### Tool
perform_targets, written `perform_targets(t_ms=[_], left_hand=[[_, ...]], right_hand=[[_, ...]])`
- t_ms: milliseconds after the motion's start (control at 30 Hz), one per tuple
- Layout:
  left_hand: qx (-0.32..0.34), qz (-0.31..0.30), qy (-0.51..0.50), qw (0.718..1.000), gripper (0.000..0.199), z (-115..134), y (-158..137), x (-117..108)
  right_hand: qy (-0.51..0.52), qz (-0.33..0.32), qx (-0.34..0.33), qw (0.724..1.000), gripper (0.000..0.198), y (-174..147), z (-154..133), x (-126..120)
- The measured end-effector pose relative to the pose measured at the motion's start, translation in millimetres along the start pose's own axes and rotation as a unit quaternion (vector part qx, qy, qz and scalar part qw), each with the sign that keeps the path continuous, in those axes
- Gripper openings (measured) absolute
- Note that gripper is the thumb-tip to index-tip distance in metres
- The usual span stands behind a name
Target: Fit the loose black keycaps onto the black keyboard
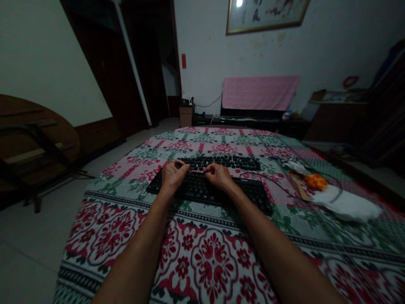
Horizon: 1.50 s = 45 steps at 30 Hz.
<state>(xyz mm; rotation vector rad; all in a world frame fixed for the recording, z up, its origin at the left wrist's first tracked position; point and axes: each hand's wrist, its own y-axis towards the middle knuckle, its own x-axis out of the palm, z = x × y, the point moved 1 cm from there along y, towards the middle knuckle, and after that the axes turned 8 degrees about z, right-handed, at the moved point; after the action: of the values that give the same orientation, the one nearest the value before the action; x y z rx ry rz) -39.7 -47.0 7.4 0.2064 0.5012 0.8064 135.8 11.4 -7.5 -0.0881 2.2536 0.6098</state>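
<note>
resting on the near black keyboard [209, 191], the left hand [172, 174] lies curled at its far-left edge, fingers bent down onto the keys, gripping nothing that shows. the right hand [219, 175] sits just right of it on the same keyboard, fingertips pinched together (whether they grip something small i cannot tell). a second keyboard [221, 161] lies just beyond the near keyboard, a white cloth [346, 204] well to its right, all on the patterned bedspread [202, 253].

I see matt black plastic on both keyboards: the near keyboard [209, 190] and the far keyboard [221, 161]. They lie on a woven, patterned cloth bedspread [202, 253]; the white cloth [346, 204] by its right edge looks soft.
</note>
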Motion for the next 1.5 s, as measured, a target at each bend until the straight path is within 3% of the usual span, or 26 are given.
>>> perform_targets(t_ms=[167,400,633,800,1067,1500], left_hand=[[-0.004,0.002,0.002,1.000,0.027,-7,4,-3],[-0.007,0.019,0.026,0.999,0.028,-12,24,-6],[-0.013,0.025,0.041,0.999,0.030,-36,36,-10],[-0.006,0.024,0.031,0.999,0.030,-46,30,-5],[-0.013,0.017,0.027,0.999,0.029,-42,28,-7],[-0.016,0.003,0.005,1.000,0.029,-28,20,-10]], right_hand=[[-0.069,-0.011,0.035,0.997,0.021,22,16,-1],[-0.148,-0.072,0.039,0.986,0.024,36,13,11],[-0.198,-0.112,0.073,0.971,0.027,45,19,10],[-0.197,-0.154,0.022,0.968,0.027,54,29,3],[-0.185,-0.202,-0.034,0.961,0.025,65,30,2],[-0.216,-0.152,-0.019,0.964,0.025,61,13,17]])
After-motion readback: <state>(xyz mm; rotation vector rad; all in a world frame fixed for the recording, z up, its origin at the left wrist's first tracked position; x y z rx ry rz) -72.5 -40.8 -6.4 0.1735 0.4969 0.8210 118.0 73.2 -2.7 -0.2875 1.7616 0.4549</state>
